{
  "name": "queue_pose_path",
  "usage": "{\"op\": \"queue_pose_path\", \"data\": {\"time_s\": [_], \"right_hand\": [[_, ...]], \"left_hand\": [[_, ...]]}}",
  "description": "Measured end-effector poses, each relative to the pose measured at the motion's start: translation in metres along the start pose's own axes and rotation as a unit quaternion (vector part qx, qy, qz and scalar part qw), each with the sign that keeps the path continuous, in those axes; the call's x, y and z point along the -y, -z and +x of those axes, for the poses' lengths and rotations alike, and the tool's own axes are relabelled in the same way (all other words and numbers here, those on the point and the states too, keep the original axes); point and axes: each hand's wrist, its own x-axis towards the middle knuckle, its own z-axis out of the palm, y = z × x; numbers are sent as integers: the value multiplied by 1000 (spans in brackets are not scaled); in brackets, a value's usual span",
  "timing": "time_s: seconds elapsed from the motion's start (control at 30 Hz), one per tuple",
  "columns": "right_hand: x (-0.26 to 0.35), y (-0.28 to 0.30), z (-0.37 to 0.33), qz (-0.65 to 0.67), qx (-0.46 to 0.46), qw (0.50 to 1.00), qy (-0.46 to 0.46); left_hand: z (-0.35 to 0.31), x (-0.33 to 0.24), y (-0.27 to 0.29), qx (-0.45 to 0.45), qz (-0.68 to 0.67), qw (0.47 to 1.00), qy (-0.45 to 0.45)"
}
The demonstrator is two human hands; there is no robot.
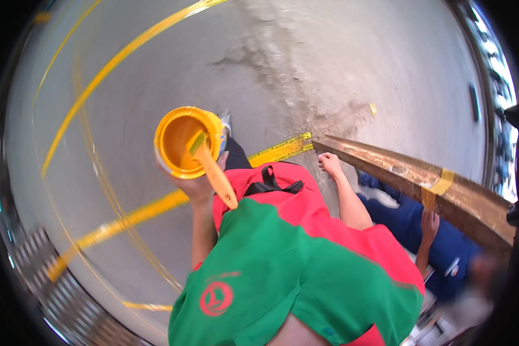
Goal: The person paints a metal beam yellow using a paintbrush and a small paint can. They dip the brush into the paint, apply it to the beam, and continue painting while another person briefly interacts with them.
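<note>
The left hand [197, 185] has its fingers around the lower part of a yellow paint can [217, 131], holding it with the open mouth facing up toward the head; much of those fingers is hidden by the can. Just above them, a paintbrush [219, 180] leans in the can, its bristles inside the mouth and its pale wooden handle crossing the rim, then running down past the right side of the same fingers toward the green and red jacket [254, 248]. Well to the right, the right hand [331, 165] has its fingers loosely curled (how far they close, I cannot tell). Just above those fingers is the narrow end of a long, rusty metal beam [375, 170], which slants away to their right; contact between the two is hard to judge. Farther along it, well right of the right fingers, yellow tape [443, 182] wraps the beam, and a co-worker's hand [429, 222] is at its underside, below the tape. That co-worker, in dark blue clothing [399, 219], is below the beam, right of the right forearm. A broad yellow stripe [155, 209] crosses the grey floor [150, 75] to the left of the left fingers, and another yellow stretch [281, 149] shows between the two hands
</note>
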Motion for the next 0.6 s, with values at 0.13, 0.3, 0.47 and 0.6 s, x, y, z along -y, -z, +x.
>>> {"op": "queue_pose_path", "data": {"time_s": [0.13,0.3,0.47,0.6], "right_hand": [[1,-2,-26,-166,-32,985,34],[-59,104,-81,108,-87,989,59],[-131,169,-94,95,-193,972,-93],[-148,130,-51,139,-258,934,-204]], "left_hand": [[74,-31,-48,106,-54,991,-57],[51,-141,-196,267,-177,944,-78],[25,-160,-373,377,-247,892,-39],[39,-161,-483,453,-290,841,-61]]}}
